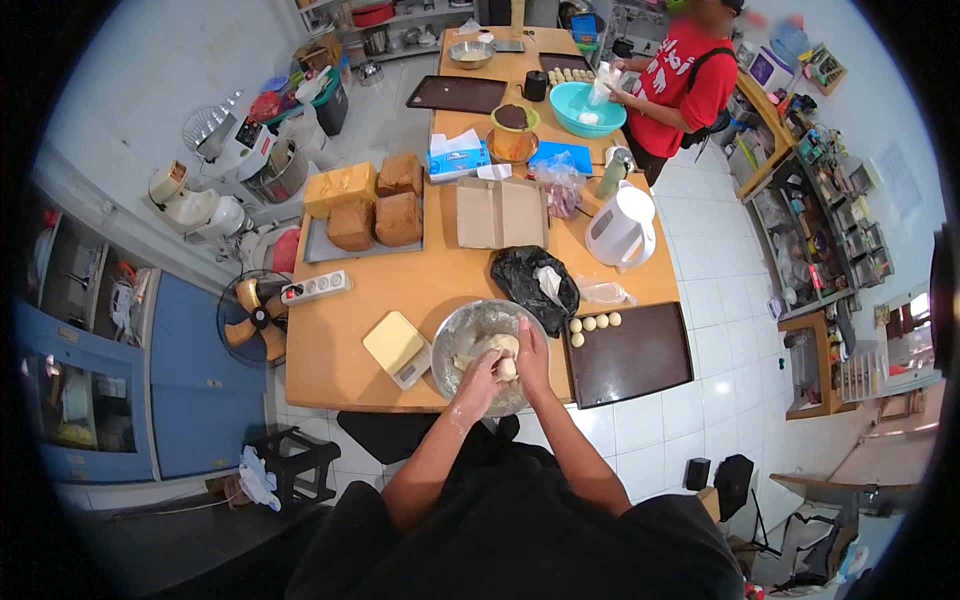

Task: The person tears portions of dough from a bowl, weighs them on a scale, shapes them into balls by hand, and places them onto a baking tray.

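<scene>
Both of my hands work over a metal mixing bowl (446, 352) at the table's near edge. My left hand (477, 387), dusted with flour, curls its fingers round pale dough (498, 345). My right hand (533, 365) closes on the same dough from the other side, and a small rounded lump bulges between the hands. More dough lies in the bowl, partly hidden by my fingers. Left of the bowl stands a kitchen scale (412, 374) with a pale yellow square tub or lid (394, 341) on it. On the right, several dough balls (601, 321) sit on a dark baking tray (635, 365).
Behind the bowl lie a black plastic bag (520, 290) and an open cardboard box (480, 215). A white electric kettle (622, 225) stands right, bread loaves (398, 218) and a power strip (318, 286) left. A co-worker in red (690, 75) handles something over a turquoise basin (575, 100).
</scene>
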Motion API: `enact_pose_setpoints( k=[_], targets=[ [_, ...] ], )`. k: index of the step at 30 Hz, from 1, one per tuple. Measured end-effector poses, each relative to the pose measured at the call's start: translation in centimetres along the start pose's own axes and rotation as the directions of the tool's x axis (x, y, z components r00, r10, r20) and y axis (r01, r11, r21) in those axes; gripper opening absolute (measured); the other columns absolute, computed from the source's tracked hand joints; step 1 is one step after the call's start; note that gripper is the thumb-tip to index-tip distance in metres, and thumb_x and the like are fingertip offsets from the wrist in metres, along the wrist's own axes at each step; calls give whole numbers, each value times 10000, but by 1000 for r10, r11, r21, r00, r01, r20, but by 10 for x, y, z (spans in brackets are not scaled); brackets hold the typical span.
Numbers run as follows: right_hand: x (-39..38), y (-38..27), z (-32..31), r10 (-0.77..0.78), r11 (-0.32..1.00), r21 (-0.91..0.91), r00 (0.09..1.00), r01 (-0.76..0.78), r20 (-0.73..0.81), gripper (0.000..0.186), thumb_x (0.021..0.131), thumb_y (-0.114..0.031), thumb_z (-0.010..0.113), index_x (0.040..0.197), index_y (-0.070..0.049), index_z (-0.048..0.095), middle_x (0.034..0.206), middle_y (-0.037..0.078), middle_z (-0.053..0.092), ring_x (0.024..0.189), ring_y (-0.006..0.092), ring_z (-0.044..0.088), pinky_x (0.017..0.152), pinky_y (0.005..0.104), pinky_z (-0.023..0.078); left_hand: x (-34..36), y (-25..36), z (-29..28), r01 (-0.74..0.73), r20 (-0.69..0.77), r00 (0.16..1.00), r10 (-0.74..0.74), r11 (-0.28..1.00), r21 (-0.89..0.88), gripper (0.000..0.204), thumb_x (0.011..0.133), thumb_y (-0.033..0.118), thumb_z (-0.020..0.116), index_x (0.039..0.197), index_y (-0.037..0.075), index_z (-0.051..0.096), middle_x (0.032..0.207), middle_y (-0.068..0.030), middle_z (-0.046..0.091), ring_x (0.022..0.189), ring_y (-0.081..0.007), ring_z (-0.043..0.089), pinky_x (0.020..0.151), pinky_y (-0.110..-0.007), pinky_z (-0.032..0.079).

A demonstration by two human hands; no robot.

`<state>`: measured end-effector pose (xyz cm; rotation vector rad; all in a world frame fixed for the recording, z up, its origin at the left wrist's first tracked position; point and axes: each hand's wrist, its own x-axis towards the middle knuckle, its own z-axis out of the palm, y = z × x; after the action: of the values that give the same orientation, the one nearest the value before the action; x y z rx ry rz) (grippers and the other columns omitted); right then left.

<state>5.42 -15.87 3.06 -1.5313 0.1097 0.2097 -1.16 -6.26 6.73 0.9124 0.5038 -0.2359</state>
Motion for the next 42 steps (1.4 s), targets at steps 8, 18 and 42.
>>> enact_pose_setpoints(
  k=[8,18,42],
  targets=[
    [-14,2,0,262,944,202,965,-262,27,620,993,-512,276,1280,-3,481,1305,144,510,1240,245,458,1015,398,348,4,17,-7,229,-50,971,-235,967,-109,334,946,412,517,773,127,549,656,11,510,535,-117,492,473,-265,364],
    [-26,33,32,348,323,688,757,-650,553,548,992,-486,290,1307,-68,452,1266,127,529,1193,291,489,1019,473,375,39,3,-29,-452,160,800,579,406,794,304,870,232,607,684,-8,617,634,-146,606,606,-277,583,564,-373,454],
    [-19,10,55,-91,981,-136,946,140,311,339,939,-310,540,811,-4,611,682,82,587,611,201,549,582,315,431,22,0,-50,122,101,991,-84,882,-456,450,978,420,385,1109,29,566,1018,-84,635,946,-232,617,857,-393,509]
  ],
)
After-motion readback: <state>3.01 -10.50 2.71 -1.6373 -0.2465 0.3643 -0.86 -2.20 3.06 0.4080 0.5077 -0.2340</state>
